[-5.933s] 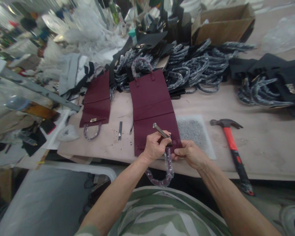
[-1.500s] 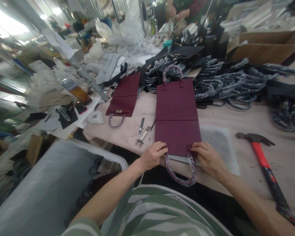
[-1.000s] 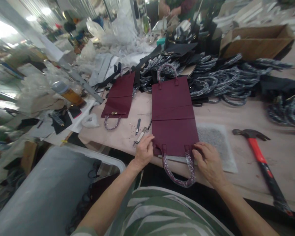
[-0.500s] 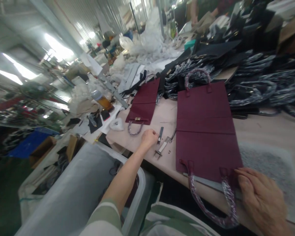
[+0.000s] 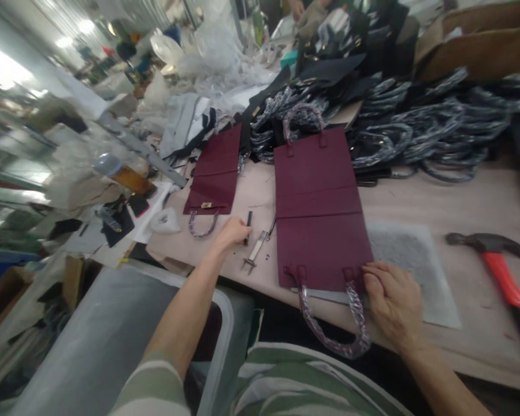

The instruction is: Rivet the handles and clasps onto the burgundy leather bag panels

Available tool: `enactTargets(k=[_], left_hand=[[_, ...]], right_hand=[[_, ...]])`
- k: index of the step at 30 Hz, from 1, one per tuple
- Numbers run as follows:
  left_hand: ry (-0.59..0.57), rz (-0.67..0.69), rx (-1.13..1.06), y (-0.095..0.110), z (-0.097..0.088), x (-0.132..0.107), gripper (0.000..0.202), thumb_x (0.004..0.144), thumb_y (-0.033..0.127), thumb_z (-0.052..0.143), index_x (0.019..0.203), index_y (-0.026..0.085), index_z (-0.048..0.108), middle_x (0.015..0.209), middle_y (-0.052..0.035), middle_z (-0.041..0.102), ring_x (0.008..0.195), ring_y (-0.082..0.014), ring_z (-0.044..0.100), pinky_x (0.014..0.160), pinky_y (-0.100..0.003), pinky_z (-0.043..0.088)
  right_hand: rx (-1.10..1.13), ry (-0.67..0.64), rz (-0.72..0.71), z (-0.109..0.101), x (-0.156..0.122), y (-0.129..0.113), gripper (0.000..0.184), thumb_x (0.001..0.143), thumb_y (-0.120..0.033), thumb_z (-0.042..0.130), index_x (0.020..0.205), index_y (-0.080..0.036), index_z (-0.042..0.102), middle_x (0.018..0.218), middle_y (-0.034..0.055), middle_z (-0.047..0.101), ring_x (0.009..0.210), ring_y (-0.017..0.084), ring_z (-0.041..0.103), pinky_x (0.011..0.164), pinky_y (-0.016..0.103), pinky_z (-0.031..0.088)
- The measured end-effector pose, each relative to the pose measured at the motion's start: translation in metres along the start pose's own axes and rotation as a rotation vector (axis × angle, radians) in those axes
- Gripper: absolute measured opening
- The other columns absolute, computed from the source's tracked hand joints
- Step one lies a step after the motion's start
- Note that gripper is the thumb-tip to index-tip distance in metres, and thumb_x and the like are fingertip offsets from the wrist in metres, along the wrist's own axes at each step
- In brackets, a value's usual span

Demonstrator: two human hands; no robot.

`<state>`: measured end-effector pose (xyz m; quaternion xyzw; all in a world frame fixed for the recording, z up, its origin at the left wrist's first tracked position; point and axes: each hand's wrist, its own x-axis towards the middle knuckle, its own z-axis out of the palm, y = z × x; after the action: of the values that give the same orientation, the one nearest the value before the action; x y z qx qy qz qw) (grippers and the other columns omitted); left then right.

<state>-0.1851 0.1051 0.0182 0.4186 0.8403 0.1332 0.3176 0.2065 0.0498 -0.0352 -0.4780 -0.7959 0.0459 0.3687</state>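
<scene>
A large burgundy bag panel [image 5: 318, 199] lies flat, with a plastic-wrapped handle at each end. At its near right corner my right hand [image 5: 392, 297] pinches the edge, fingers closed. My left hand [image 5: 234, 232] is closed with its fingertips against a small dark flat tool [image 5: 249, 219]; what they hold, if anything, is hidden. Just right of those fingertips lies a caliper-like metal tool [image 5: 256, 249], and a thin dark tool [image 5: 271, 227] rests by the panel's left edge. Farther left is a smaller burgundy bag panel [image 5: 216, 164] with a gold clasp.
A hammer [image 5: 498, 266] with a red and black handle lies at the right, beside a grey slab [image 5: 416, 271]. Plastic-wrapped black handles [image 5: 433, 127] are heaped behind. At the left stand a bottle of amber liquid [image 5: 127, 176] and a grey-covered bin [image 5: 108, 329].
The view has swung right, bringing the hammer into sight. My left fingertips have come up against the small dark tool. My right hand stays at the panel's corner.
</scene>
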Motion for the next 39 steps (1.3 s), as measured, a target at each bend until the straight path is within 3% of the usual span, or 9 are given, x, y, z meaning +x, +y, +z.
enactTargets(k=[3, 5, 8, 11, 14, 18, 25, 33, 39], left_hand=[[-0.02, 0.049, -0.189, -0.007, 0.0, -0.014, 0.016, 0.085, 0.026, 0.058, 0.074, 0.014, 0.058, 0.071, -0.0067, 0.069, 0.068, -0.0174, 0.071, 0.06, -0.024, 0.057], [-0.022, 0.098, -0.45, -0.008, 0.008, -0.03, 0.019, 0.087, 0.033, 0.06, 0.084, 0.016, 0.055, 0.08, -0.0058, 0.071, 0.072, -0.0147, 0.071, 0.062, -0.022, 0.058], [-0.091, 0.19, -0.99, 0.002, 0.036, -0.058, 0.044, 0.073, 0.042, 0.08, 0.098, 0.017, 0.054, 0.082, -0.0022, 0.07, 0.075, -0.017, 0.073, 0.066, -0.026, 0.061], [-0.22, 0.25, -1.191, 0.018, 0.074, -0.083, 0.06, 0.066, 0.044, 0.089, 0.108, 0.019, 0.055, 0.085, -0.0013, 0.071, 0.081, -0.0213, 0.076, 0.075, -0.035, 0.064], [-0.288, 0.317, -1.154, 0.03, 0.105, -0.098, 0.054, 0.071, 0.045, 0.087, 0.106, 0.018, 0.057, 0.088, -0.0035, 0.073, 0.085, -0.0226, 0.076, 0.082, -0.04, 0.065], [-0.223, 0.44, -1.05, 0.031, 0.124, -0.108, 0.039, 0.078, 0.038, 0.083, 0.103, 0.016, 0.063, 0.093, -0.0075, 0.077, 0.089, -0.0208, 0.076, 0.088, -0.036, 0.063], [-0.127, 0.593, -0.895, 0.018, 0.126, -0.124, 0.021, 0.09, 0.029, 0.072, 0.104, 0.015, 0.066, 0.1, -0.0101, 0.078, 0.094, -0.0197, 0.076, 0.089, -0.031, 0.064], [-0.04, 0.693, -0.789, 0.017, 0.128, -0.125, 0.014, 0.092, 0.024, 0.068, 0.104, 0.017, 0.068, 0.102, -0.0089, 0.077, 0.096, -0.0196, 0.075, 0.091, -0.032, 0.062], [-0.054, 0.675, -0.815, 0.018, 0.13, -0.125, 0.015, 0.092, 0.026, 0.068, 0.103, 0.016, 0.068, 0.1, -0.0088, 0.077, 0.093, -0.0196, 0.075, 0.088, -0.031, 0.063]], right_hand=[[0.001, -0.031, 0.069, -0.001, -0.001, -0.004, 0.025, 0.102, -0.032, 0.048, 0.097, -0.019, 0.069, 0.104, 0.0086, 0.071, 0.097, 0.025, 0.063, 0.084, 0.041, 0.044], [0.006, -0.046, 0.096, -0.002, -0.001, -0.006, 0.025, 0.102, -0.032, 0.049, 0.098, -0.019, 0.07, 0.105, 0.0086, 0.071, 0.098, 0.025, 0.063, 0.085, 0.042, 0.044], [0.018, -0.048, 0.115, -0.002, -0.002, -0.006, 0.025, 0.102, -0.031, 0.049, 0.097, -0.019, 0.07, 0.104, 0.0089, 0.071, 0.098, 0.025, 0.063, 0.086, 0.043, 0.044], [0.02, -0.054, 0.129, -0.003, -0.002, -0.007, 0.027, 0.102, -0.032, 0.048, 0.097, -0.019, 0.071, 0.104, 0.0095, 0.071, 0.098, 0.026, 0.063, 0.085, 0.043, 0.044], [0.014, -0.061, 0.13, -0.004, -0.001, -0.008, 0.027, 0.102, -0.032, 0.047, 0.098, -0.019, 0.07, 0.105, 0.0096, 0.071, 0.098, 0.025, 0.063, 0.086, 0.043, 0.044], [0.016, -0.046, 0.091, -0.004, -0.001, -0.009, 0.023, 0.102, -0.03, 0.049, 0.1, -0.018, 0.069, 0.106, 0.0102, 0.07, 0.099, 0.026, 0.063, 0.086, 0.042, 0.044], [-0.002, -0.02, 0.066, -0.004, 0.0, -0.01, 0.022, 0.102, -0.029, 0.051, 0.099, -0.016, 0.069, 0.105, 0.0108, 0.07, 0.097, 0.027, 0.063, 0.085, 0.042, 0.044], [0.0, -0.037, 0.083, -0.002, -0.002, -0.007, 0.02, 0.1, -0.03, 0.054, 0.101, -0.017, 0.069, 0.107, 0.0106, 0.07, 0.099, 0.027, 0.063, 0.087, 0.043, 0.044], [0.001, -0.025, 0.089, -0.003, -0.001, -0.009, 0.02, 0.1, -0.031, 0.054, 0.101, -0.017, 0.069, 0.106, 0.0112, 0.07, 0.1, 0.028, 0.064, 0.087, 0.044, 0.045]])
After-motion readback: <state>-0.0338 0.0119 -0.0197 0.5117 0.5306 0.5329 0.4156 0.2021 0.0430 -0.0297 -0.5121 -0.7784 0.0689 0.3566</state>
